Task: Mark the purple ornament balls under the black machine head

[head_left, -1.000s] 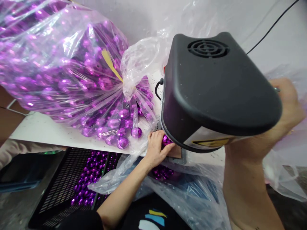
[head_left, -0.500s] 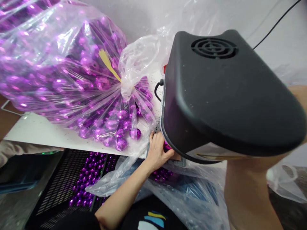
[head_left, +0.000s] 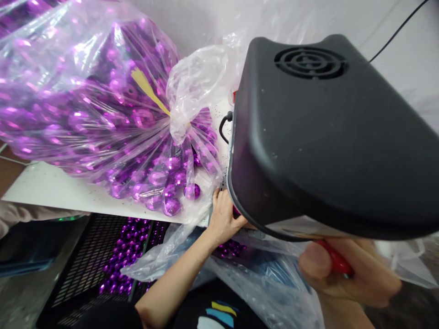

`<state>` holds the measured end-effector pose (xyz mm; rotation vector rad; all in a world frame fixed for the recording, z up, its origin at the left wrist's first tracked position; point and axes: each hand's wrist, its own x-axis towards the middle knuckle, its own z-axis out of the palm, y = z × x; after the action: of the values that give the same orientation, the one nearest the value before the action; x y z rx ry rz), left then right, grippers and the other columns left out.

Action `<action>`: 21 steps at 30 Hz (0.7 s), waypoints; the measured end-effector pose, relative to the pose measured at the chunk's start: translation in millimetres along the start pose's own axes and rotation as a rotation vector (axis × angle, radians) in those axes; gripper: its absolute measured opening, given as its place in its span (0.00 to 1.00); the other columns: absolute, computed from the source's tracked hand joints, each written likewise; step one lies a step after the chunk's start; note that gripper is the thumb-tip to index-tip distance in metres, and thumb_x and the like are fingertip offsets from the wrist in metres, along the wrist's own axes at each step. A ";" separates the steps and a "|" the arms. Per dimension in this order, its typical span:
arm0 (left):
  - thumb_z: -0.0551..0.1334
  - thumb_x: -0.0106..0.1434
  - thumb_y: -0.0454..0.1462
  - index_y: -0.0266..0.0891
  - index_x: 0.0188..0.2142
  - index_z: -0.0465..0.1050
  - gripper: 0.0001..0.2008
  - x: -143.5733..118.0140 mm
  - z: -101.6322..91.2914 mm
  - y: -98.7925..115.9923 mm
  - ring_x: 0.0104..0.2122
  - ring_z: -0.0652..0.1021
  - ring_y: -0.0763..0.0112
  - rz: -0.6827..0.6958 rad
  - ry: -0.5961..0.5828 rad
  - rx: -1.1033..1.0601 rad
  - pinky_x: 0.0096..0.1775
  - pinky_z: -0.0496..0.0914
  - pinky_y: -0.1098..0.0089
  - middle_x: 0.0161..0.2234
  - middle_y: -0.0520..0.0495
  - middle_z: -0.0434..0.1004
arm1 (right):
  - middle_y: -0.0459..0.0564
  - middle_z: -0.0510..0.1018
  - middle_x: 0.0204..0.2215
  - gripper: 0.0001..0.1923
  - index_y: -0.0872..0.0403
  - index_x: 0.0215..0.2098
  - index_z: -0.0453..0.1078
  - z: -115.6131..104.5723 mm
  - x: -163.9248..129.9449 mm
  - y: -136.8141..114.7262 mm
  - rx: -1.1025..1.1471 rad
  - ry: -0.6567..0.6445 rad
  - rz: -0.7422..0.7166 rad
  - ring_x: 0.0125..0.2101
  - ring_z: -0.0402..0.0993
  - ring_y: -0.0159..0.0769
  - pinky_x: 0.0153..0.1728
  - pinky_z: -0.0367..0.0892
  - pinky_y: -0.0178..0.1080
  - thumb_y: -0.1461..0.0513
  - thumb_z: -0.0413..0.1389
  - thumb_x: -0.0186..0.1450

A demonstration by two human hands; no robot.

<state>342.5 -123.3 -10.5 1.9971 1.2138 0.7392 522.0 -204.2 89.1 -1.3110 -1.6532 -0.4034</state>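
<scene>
Nearest the camera, the person's right hand (head_left: pixel 346 274) wraps its fingers (head_left: pixel 373 283) around one red handle (head_left: pixel 334 260) that juts from beneath the black machine hood (head_left: pixel 325 137); the thumb lies along the handle's near end. Just beyond, the left hand (head_left: pixel 222 214) reaches under the hood's lower left edge, fingertips pinched on one purple faceted bauble (head_left: pixel 236 211), most of which is hidden behind the hood. Below that wrist, a loose clear plastic bag (head_left: pixel 270 278) holds a small cluster of purple baubles, too many and too hidden to count. Left of the forearm, one black mesh crate (head_left: pixel 89 260) carries more purple baubles. Past the left fingertips, on the white tabletop (head_left: pixel 51 189), sits one large knotted clear bag of purple baubles (head_left: pixel 103 114), far too many to count, with a single yellow strip (head_left: pixel 149 93) at its neck. One thin black cable (head_left: pixel 398 32) runs up the wall behind the hood.
</scene>
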 end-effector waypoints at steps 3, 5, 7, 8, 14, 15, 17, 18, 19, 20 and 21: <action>0.68 0.62 0.44 0.41 0.55 0.70 0.23 -0.4 -0.6 0.8 0.56 0.71 0.49 0.007 -0.002 0.000 0.68 0.51 0.46 0.52 0.40 0.74 | 0.48 0.70 0.29 0.05 0.58 0.32 0.68 1.4 2.4 -1.0 -0.038 0.011 -0.049 0.34 0.70 0.29 0.33 0.64 0.38 0.64 0.53 0.64; 0.67 0.62 0.43 0.41 0.55 0.70 0.22 -0.5 -1.1 1.6 0.55 0.72 0.50 0.011 -0.006 0.000 0.68 0.50 0.47 0.51 0.40 0.74 | 0.49 0.70 0.29 0.04 0.58 0.31 0.67 2.0 2.7 -0.8 -0.024 0.001 -0.047 0.34 0.69 0.29 0.32 0.64 0.38 0.65 0.53 0.64; 0.67 0.63 0.42 0.40 0.53 0.70 0.20 -0.5 -1.3 2.3 0.54 0.72 0.51 0.008 -0.008 0.002 0.68 0.50 0.47 0.50 0.41 0.75 | 0.49 0.69 0.28 0.05 0.58 0.30 0.65 3.0 1.6 -0.2 0.011 -0.007 -0.051 0.33 0.68 0.29 0.32 0.64 0.37 0.65 0.52 0.64; 0.66 0.63 0.42 0.40 0.51 0.71 0.18 -0.5 -1.3 2.6 0.53 0.72 0.52 0.005 -0.009 0.004 0.67 0.51 0.47 0.49 0.41 0.75 | 0.48 0.69 0.28 0.06 0.58 0.29 0.64 3.6 0.8 0.2 0.027 -0.004 -0.055 0.32 0.67 0.28 0.32 0.65 0.37 0.66 0.52 0.64; 0.66 0.63 0.40 0.40 0.47 0.72 0.14 -0.7 -1.9 4.6 0.50 0.73 0.55 -0.012 0.001 0.006 0.67 0.52 0.47 0.46 0.43 0.75 | 0.49 0.68 0.28 0.10 0.59 0.26 0.59 6.9 -3.2 1.3 0.056 -0.016 -0.060 0.35 0.68 0.27 0.37 0.69 0.35 0.66 0.52 0.65; 0.66 0.63 0.40 0.40 0.47 0.72 0.14 -0.6 -2.0 4.6 0.50 0.74 0.55 -0.013 0.004 0.005 0.67 0.53 0.47 0.46 0.43 0.75 | 0.49 0.68 0.29 0.10 0.59 0.26 0.60 7.0 -3.5 1.1 0.055 -0.016 -0.053 0.35 0.69 0.27 0.36 0.68 0.34 0.66 0.52 0.65; 0.66 0.63 0.42 0.42 0.47 0.72 0.14 -0.4 -1.7 3.7 0.49 0.74 0.55 -0.014 0.006 0.002 0.67 0.54 0.46 0.46 0.44 0.76 | 0.49 0.69 0.29 0.09 0.59 0.27 0.61 7.2 -4.9 0.8 0.061 -0.008 -0.043 0.36 0.70 0.28 0.35 0.67 0.34 0.65 0.52 0.65; 0.66 0.63 0.42 0.43 0.47 0.72 0.14 -0.3 -1.0 2.6 0.49 0.74 0.55 -0.013 0.008 -0.006 0.67 0.55 0.46 0.46 0.44 0.76 | 0.50 0.70 0.30 0.08 0.59 0.28 0.61 7.9 -6.3 1.1 0.066 -0.007 -0.037 0.36 0.70 0.28 0.35 0.67 0.34 0.65 0.52 0.65; 0.67 0.62 0.43 0.44 0.47 0.72 0.15 -0.4 0.0 1.1 0.50 0.74 0.54 -0.012 0.012 -0.019 0.67 0.56 0.45 0.46 0.44 0.76 | 0.50 0.70 0.30 0.07 0.59 0.28 0.62 9.3 -8.4 1.7 0.071 -0.001 -0.036 0.36 0.70 0.28 0.35 0.67 0.34 0.66 0.52 0.65; 0.67 0.62 0.43 0.45 0.47 0.72 0.15 -0.7 1.5 -0.9 0.50 0.75 0.54 -0.011 0.019 -0.038 0.66 0.57 0.44 0.46 0.45 0.77 | 0.50 0.71 0.31 0.06 0.59 0.29 0.62 11.9 -11.1 2.9 0.073 0.007 -0.035 0.37 0.71 0.29 0.36 0.67 0.35 0.66 0.53 0.64; 0.68 0.61 0.43 0.46 0.47 0.72 0.16 -1.1 3.4 -3.3 0.50 0.75 0.53 -0.008 0.031 -0.061 0.66 0.58 0.44 0.46 0.45 0.77 | 0.50 0.71 0.32 0.04 0.59 0.30 0.63 15.6 -14.5 4.4 0.073 0.019 -0.032 0.37 0.71 0.29 0.36 0.68 0.35 0.66 0.53 0.64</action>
<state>342.9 -124.1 -15.3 1.9366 1.2027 0.7969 518.2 -199.3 68.2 -1.2251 -1.6598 -0.3699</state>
